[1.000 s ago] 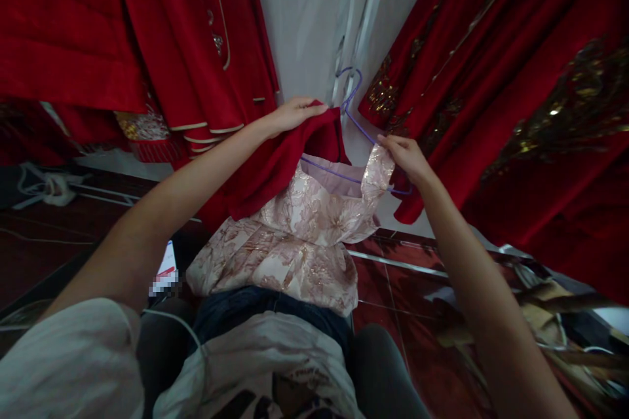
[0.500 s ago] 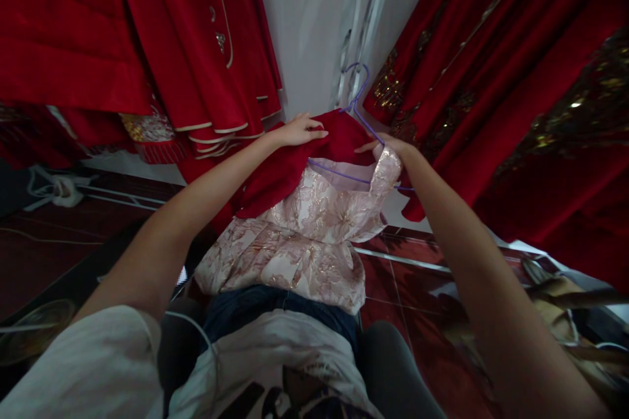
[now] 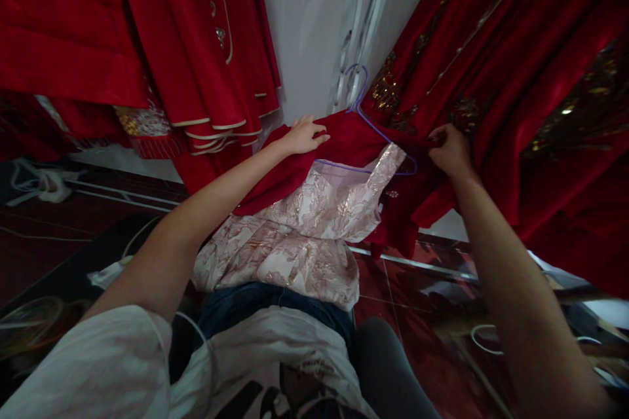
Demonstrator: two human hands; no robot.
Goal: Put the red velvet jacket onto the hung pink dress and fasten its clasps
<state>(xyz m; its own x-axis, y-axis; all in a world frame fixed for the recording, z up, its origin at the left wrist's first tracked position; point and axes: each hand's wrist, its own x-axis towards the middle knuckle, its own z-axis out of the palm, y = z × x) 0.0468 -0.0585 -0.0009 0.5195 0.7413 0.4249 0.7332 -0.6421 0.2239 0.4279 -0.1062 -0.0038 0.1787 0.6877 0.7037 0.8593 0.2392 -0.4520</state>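
A pale pink floral brocade dress (image 3: 324, 209) with metallic gold threads lies across my lap, one wide strap looped over a purple wire hanger (image 3: 362, 88). Red cloth of a garment (image 3: 351, 137) spreads over the hanger and covers the dress's left shoulder. My left hand (image 3: 305, 135) is closed on this red garment at its left shoulder. Off to the right of the hanger, my right hand (image 3: 451, 149) pinches the red garment's edge between thumb and fingers, pulling it outward. The hanger's hook points away from me.
Red garments (image 3: 196, 46) with cream piping hang at the left. More red clothes (image 3: 491, 78) with gold sequins hang at the right. Behind stands a white cabinet (image 3: 304, 26) with metal handles. A low rack bar (image 3: 417, 265) crosses above the red tiled floor; cluttered items lie lower right.
My right hand has left the dress strap and moved right, drawing the red garment out past the hanger's right end. My left hand has stayed almost in place, its fingers more curled.
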